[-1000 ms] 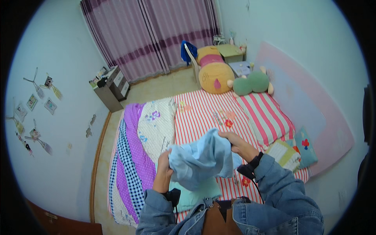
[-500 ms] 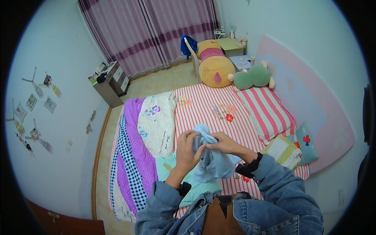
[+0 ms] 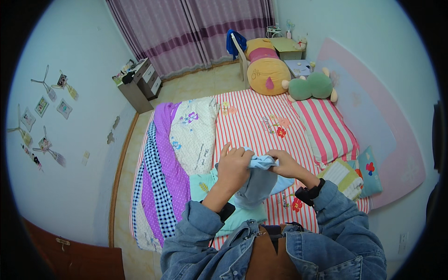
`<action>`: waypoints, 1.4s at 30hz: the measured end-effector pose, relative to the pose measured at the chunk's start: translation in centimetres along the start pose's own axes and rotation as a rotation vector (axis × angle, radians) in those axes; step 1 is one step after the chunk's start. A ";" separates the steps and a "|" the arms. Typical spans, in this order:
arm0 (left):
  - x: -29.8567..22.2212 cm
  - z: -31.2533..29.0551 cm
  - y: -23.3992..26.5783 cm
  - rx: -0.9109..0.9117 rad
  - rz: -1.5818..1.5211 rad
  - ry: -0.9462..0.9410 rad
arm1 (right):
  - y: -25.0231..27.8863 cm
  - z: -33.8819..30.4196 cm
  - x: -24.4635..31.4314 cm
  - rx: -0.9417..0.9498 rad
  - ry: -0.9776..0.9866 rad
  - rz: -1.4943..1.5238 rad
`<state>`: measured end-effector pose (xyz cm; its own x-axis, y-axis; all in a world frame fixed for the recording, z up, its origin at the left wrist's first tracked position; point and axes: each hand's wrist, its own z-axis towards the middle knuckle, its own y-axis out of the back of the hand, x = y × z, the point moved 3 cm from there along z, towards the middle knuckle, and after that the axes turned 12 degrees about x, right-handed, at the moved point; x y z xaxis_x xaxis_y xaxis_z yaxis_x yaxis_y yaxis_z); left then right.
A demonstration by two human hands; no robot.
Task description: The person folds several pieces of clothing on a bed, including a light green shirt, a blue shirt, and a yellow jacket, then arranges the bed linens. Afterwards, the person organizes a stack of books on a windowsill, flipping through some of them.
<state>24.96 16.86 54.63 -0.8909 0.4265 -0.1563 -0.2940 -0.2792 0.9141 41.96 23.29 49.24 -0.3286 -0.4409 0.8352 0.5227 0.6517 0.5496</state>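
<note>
Over the near part of the bed I hold up a light blue-grey piece of cloth (image 3: pixel 256 187), bunched along its top edge and hanging down in folds; its exact kind cannot be made out. My left hand (image 3: pixel 234 167) grips the left of the bunched top, its index finger lifted. My right hand (image 3: pixel 284 164) pinches the right end of the same edge. Behind and below the hanging cloth lies a mint-green cloth with a leaf print (image 3: pixel 201 183). A small part of another pale blue cloth (image 3: pixel 283 184) shows on the striped sheet to the right.
The bed has a red-and-white striped sheet (image 3: pixel 247 116). A purple, white and checked quilt (image 3: pixel 179 186) lies along the left. At the right are a striped pillow (image 3: pixel 322 126), a folded green-and-white towel (image 3: pixel 343 177), a teal cushion (image 3: pixel 372 172) and a pink headboard (image 3: pixel 396 144). Plush toys (image 3: pixel 268 74) sit beyond.
The cloth's top edge is now stretched sideways between my hands rather than bunched close together. My right hand has moved right, and the left has turned back-up. The view has shifted slightly.
</note>
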 end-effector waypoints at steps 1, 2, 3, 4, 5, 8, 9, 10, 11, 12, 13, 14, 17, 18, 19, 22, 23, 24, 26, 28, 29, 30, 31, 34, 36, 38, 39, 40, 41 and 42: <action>-0.2 0.0 0.2 -0.007 0.025 -0.001 | 0.0 -0.1 -0.6 -0.025 0.017 -0.020; -0.4 -0.1 0.3 0.002 0.050 0.003 | -0.1 -0.3 -1.1 -0.049 0.034 -0.040; -0.5 -0.1 0.4 0.010 0.074 0.006 | -0.1 -0.3 -1.7 -0.083 0.036 0.003; -0.7 -0.1 0.5 0.018 0.100 0.009 | -0.2 -0.4 -2.1 -0.119 0.039 0.046; -0.8 -0.1 0.6 0.019 0.109 0.009 | -0.3 -0.4 -2.5 -0.146 0.039 0.100; -1.1 -0.2 0.7 0.011 0.137 0.006 | -0.7 -0.6 -3.1 -0.191 0.037 0.312; -1.2 -0.2 0.8 0.004 0.147 0.003 | -0.8 -0.8 -3.1 -0.213 0.011 0.285; -1.3 -0.1 0.9 -0.003 0.157 0.001 | -0.8 -0.9 -3.0 -0.236 -0.001 0.281; -1.3 -0.1 1.0 -0.003 0.166 0.003 | -0.7 -1.1 -3.0 -0.258 -0.014 0.277; -1.4 -0.1 1.1 -0.003 0.176 0.006 | -0.6 -1.2 -2.8 -0.242 0.007 0.247; -1.4 -0.1 1.2 -0.003 0.186 0.008 | -0.5 -1.4 -2.8 -0.226 0.027 0.217; -1.5 -0.1 1.3 0.001 0.198 0.013 | -0.5 -1.6 -2.7 -0.197 0.100 0.198; -1.4 -0.2 1.6 0.012 0.220 0.026 | -0.2 -2.1 -3.3 -0.163 0.066 -0.237; -1.4 -0.3 1.6 0.015 0.218 0.029 | 0.0 -2.3 -3.7 -0.211 0.043 -0.279; -1.4 -0.4 1.6 -0.006 0.214 0.025 | 0.3 -2.5 -4.0 -0.259 0.019 -0.322; -1.2 -0.5 1.2 0.119 0.156 0.028 | 1.4 -3.0 -4.6 -0.437 -0.086 -0.467; -1.3 -0.6 1.1 0.167 0.113 -0.005 | 1.9 -3.0 -4.6 -0.480 -0.127 -0.449; -1.6 -0.5 1.1 0.206 0.075 -0.059 | 2.6 -3.0 -4.5 -0.529 -0.169 -0.432; -2.3 -0.4 1.4 0.232 -0.004 -0.156 | 3.8 -2.8 -3.8 -0.565 -0.134 -0.358; -3.2 -0.1 2.3 0.208 -0.092 -0.252 | 4.6 -2.4 -2.7 -0.639 0.047 -0.189; -3.8 0.1 2.8 0.191 -0.086 -0.272 | 4.6 -2.1 -2.3 -0.538 0.135 -0.034; -4.2 0.3 3.5 0.143 -0.081 -0.287 | 3.9 -1.7 -2.0 -0.399 0.139 0.024; -4.7 0.4 4.2 0.096 -0.075 -0.300 | 3.2 -1.5 -1.5 -0.290 0.245 0.093; -5.6 0.8 5.9 0.029 0.018 -0.230 | -1.4 -1.4 -1.0 0.313 0.109 0.709; -5.7 0.9 6.4 0.005 0.134 -0.122 | -3.4 -1.6 -0.2 0.561 -0.039 0.876; -5.5 0.7 6.1 0.130 0.209 -0.011 | -3.2 -1.8 1.5 0.433 0.047 0.767; -5.2 0.6 5.5 0.275 0.156 0.088 | -3.0 -2.0 2.5 0.359 0.044 0.706; -5.0 0.2 4.8 0.423 0.110 0.176 | -2.1 -2.2 4.0 0.079 0.159 0.471; -5.2 0.1 4.7 0.385 0.174 0.126 | -1.4 -2.6 5.8 -0.204 0.271 0.222; -5.4 -0.1 4.5 0.351 0.202 0.078 | -1.1 -3.3 7.5 -0.203 0.302 -0.067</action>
<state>28.43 13.16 59.56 -0.9460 0.3232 0.0239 0.0134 -0.0346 0.9993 41.52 17.18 54.82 -0.1366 -0.6605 0.7383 0.6634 0.4925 0.5633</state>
